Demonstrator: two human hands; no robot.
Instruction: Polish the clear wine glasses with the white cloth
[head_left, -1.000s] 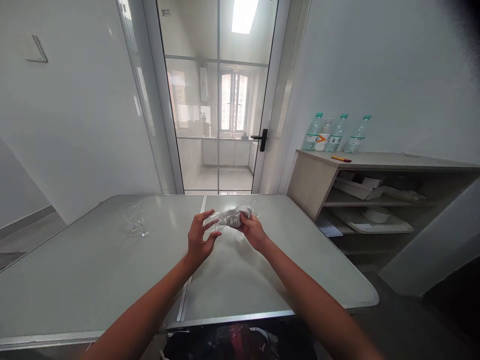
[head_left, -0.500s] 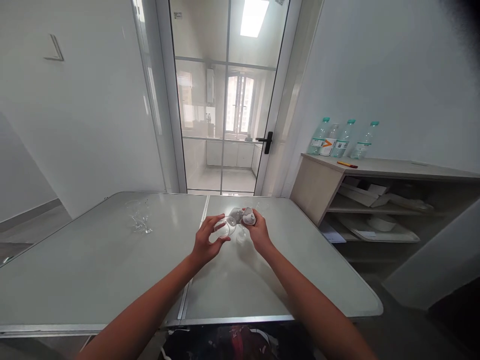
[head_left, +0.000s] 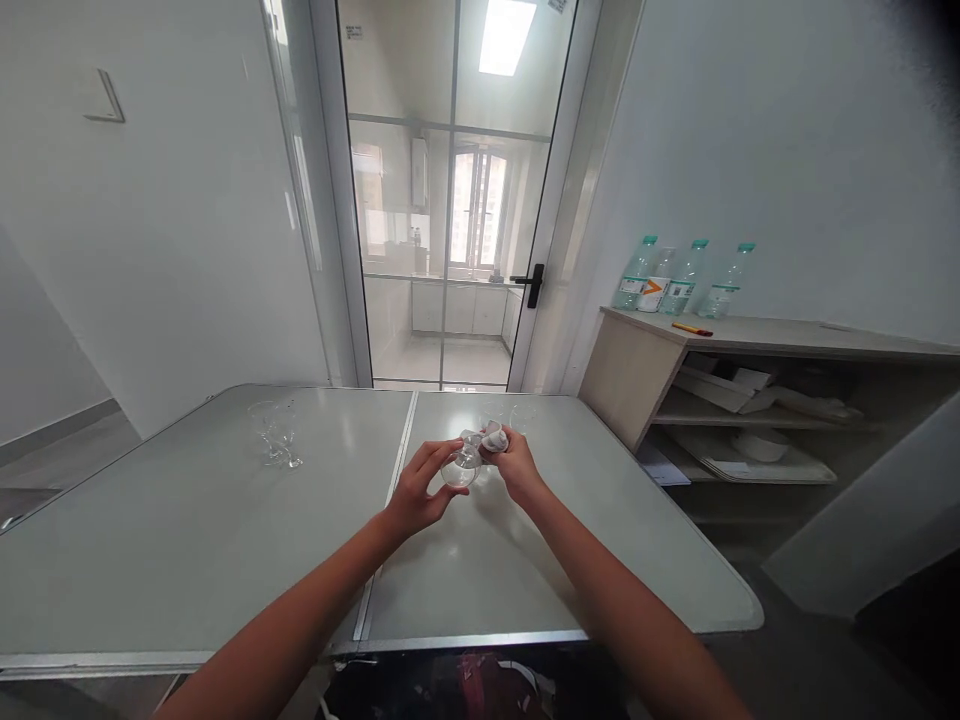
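Note:
My left hand (head_left: 429, 486) is closed around a clear glass (head_left: 460, 474), its thumb and fingers on either side of the wide round edge facing me. I cannot tell whether that edge is the glass's rim or its foot. A crumpled white cloth or tissue (head_left: 493, 438) is gripped in my right hand (head_left: 516, 464), pressed against the far part of the glass. Both hands are above the right half of the table. Just beyond them stand other clear glasses (head_left: 523, 416), partly hidden by my right hand.
Clear glasses with stems (head_left: 276, 436) stand on the left half of the pale table (head_left: 225, 540). A metal strip divides the tabletop. To the right, a wooden shelf unit (head_left: 634, 375) carries several plastic bottles (head_left: 679, 280) and a yellow-red pen (head_left: 691, 328). A glass door (head_left: 442, 250) is behind.
The glass has tilted and moved slightly down and right with my left hand. The cloth has shifted a little down and left, and its folds have changed against the glass.

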